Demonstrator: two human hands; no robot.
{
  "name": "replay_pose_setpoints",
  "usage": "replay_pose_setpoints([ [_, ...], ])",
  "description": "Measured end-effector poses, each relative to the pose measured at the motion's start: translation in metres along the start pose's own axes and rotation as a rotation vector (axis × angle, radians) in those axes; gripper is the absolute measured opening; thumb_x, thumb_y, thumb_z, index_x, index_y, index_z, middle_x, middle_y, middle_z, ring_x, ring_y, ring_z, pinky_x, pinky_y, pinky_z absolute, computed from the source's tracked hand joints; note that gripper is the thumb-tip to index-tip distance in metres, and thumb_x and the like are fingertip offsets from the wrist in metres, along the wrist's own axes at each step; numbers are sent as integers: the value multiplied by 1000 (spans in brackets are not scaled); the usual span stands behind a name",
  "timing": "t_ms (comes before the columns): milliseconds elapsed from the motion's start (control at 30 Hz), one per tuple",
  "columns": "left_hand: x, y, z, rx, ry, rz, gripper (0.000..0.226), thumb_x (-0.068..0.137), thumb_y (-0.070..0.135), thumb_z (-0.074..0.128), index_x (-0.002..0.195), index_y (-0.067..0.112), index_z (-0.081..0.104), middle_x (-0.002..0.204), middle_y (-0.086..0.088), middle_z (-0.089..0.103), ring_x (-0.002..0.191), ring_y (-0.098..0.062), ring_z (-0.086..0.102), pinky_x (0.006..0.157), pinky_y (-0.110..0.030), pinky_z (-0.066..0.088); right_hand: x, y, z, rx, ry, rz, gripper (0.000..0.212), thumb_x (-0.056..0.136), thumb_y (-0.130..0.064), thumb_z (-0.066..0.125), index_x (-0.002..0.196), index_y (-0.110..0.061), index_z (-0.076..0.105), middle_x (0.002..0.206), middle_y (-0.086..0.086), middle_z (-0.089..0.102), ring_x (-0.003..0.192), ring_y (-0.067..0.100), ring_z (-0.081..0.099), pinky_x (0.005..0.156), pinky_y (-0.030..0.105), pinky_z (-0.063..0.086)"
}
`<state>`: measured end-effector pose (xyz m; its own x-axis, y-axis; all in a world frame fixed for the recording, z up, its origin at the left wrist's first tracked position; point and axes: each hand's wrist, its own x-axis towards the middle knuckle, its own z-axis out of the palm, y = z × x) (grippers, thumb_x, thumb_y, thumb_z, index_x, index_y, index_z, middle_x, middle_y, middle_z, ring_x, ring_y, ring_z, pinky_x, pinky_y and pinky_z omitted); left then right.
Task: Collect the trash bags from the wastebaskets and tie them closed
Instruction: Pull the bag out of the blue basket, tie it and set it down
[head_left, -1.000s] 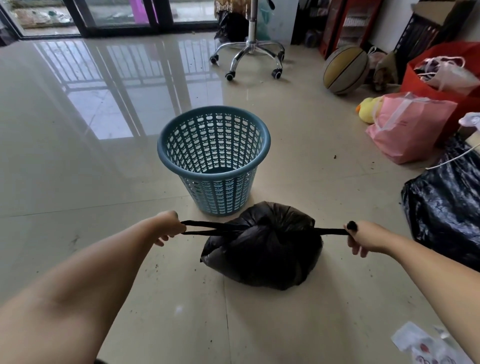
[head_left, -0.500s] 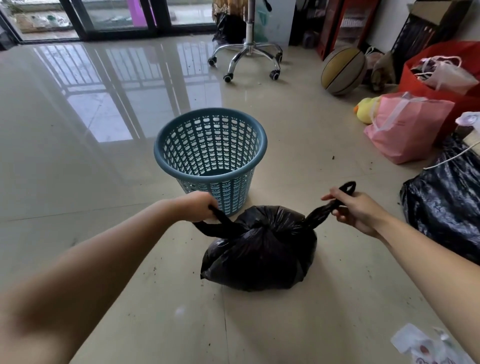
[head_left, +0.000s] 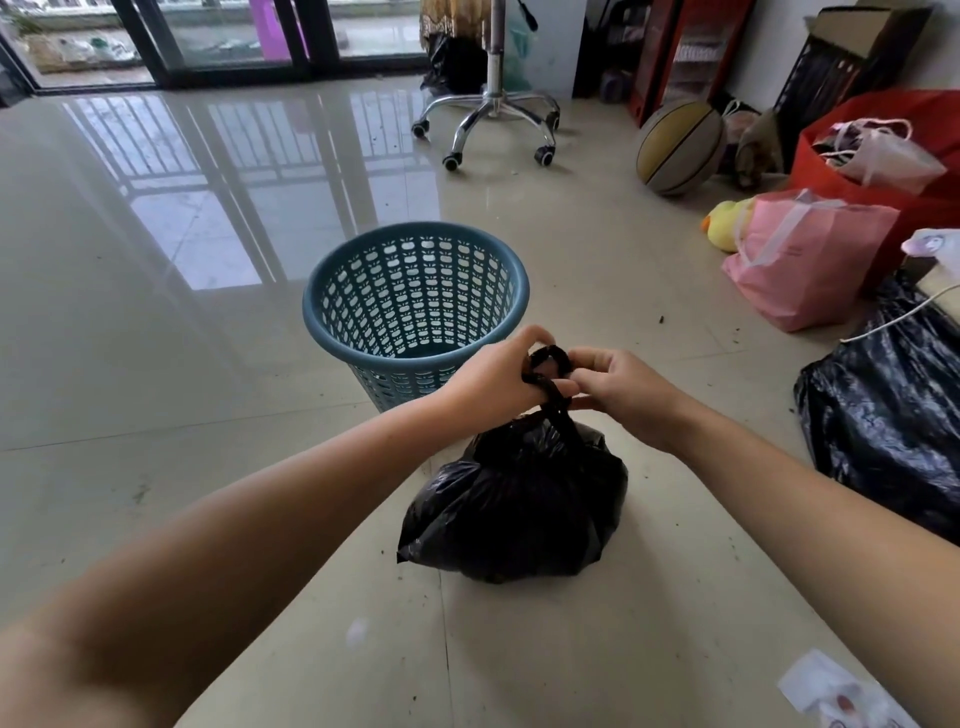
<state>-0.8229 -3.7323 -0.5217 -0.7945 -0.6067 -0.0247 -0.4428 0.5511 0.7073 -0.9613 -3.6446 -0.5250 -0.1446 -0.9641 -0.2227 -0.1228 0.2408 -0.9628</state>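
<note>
Trash bag (head_left: 514, 499), black and bulging, sits on the tiled floor (head_left: 156, 364) just in front of the blue perforated wastebasket (head_left: 415, 306), its twisted handles (head_left: 548, 379) drawn up together above its middle. Left hand (head_left: 493, 382) and right hand (head_left: 618, 384) meet over the bag, each grip curled narrow around the black handle strips, fingers nearly touching one another; a small loop of plastic stands up between them.

The wastebasket is upright with no liner in it, its rim partly hidden behind the left hand. To the left of bag and basket the floor runs wide and glossy toward the glass doors. To the right the room is tighter: a larger black bag (head_left: 888, 415) lies near, with a pink bag (head_left: 810, 260), a yellow toy duck (head_left: 724, 234), a red bag (head_left: 883, 150) and a basketball (head_left: 680, 148) lined along that side. A chair base on castors (head_left: 488, 119) stands well beyond the basket. Crumpled white paper (head_left: 831, 696) lies at the near right edge of the view.
</note>
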Motion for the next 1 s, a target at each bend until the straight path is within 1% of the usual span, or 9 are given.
replay_pose_setpoints([
  [67,1,-4,-3,-1,18,-16,28,82,39,68,91,14,60,83,1,57,72,-15,53,61,-25,42,-1,-4,-1,6,-57,42,31,92,-3,40,91,-17,68,87,-1,67,84,6,64,83,27,47],
  [167,1,-10,-5,98,9,-22,16,82,27,66,75,15,57,96,-4,52,81,-17,50,69,-25,38,-4,-5,-3,-9,-219,114,25,93,-26,51,109,-12,63,102,5,69,97,11,63,86,26,45],
  [333,8,-15,-1,93,-62,-145,32,85,32,62,68,4,63,83,-15,57,70,-20,49,63,-31,37,-2,-1,15,-272,-107,71,17,85,-14,65,99,-9,57,71,-4,58,64,7,52,60,9,39],
  [400,8,-16,-5,-119,-92,-206,27,85,27,63,79,2,66,75,-11,55,69,-19,47,64,-30,35,1,0,12,-349,-16,39,4,86,-7,59,90,-9,60,71,2,55,62,10,48,56,12,37],
  [500,7,-21,-11,-662,-96,-240,16,90,10,57,97,-4,61,78,-7,67,76,-16,63,81,-29,51,4,8,-10,-211,141,42,15,88,-5,55,81,-13,66,79,7,64,74,16,55,64,18,44],
  [600,11,-22,-9,-964,-109,-234,9,93,1,50,86,7,49,56,-1,50,51,-14,54,76,-28,59,1,13,-30,156,148,45,13,88,-4,56,84,-11,66,64,-1,55,65,12,57,70,21,52],
  [733,13,-28,0,-660,-170,-189,14,93,8,53,80,10,49,58,-3,34,47,-12,33,45,-13,41,-1,25,-36,388,-30,108,17,85,-19,55,70,-17,64,50,-6,30,44,8,33,53,21,44],
  [867,15,-45,21,-240,-264,-157,33,92,37,55,79,7,60,60,0,48,50,-9,46,54,-22,41,9,50,-32,-253,10,75,24,94,-28,52,78,-17,64,51,-5,38,44,8,36,48,20,33],
  [1000,22,-59,37,-21,-227,-116,45,95,41,46,75,2,56,64,-3,51,59,-15,49,61,-30,39,18,75,-26,-765,60,-164,23,97,-24,46,89,-7,59,67,1,54,62,18,49,58,27,30],
])
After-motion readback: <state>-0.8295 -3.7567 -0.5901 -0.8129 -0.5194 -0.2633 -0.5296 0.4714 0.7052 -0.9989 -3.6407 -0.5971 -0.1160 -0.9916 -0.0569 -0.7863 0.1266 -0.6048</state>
